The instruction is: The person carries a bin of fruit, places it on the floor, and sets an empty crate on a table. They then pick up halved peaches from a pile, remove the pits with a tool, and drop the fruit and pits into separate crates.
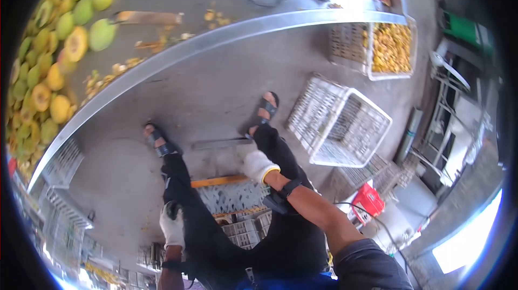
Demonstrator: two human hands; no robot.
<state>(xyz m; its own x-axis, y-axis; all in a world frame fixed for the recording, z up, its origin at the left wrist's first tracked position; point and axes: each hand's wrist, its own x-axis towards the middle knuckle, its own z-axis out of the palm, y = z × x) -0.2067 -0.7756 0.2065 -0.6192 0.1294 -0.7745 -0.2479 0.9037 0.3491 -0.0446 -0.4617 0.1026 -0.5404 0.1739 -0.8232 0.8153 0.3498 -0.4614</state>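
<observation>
My right hand (259, 165), in a white knitted glove with a yellow cuff edge, is beside my right knee; motion blur smears its fingers. Below it is a light grey perforated surface with an orange edge (218, 181), between my legs. My left hand (172, 227), also in a white glove, lies along the outer side of my left leg (186, 182). A dark patch shows near its fingers, and I cannot make out whether it is a held thing or part of the glove.
A metal-edged table (216, 41) curves ahead, with halved green-yellow fruit (75, 43) piled at left and a flat brown strip (149, 18) nearby. At right stand a white crate (350, 128) on its side and another crate of yellow pieces (391, 49). A red container (368, 202) is lower right.
</observation>
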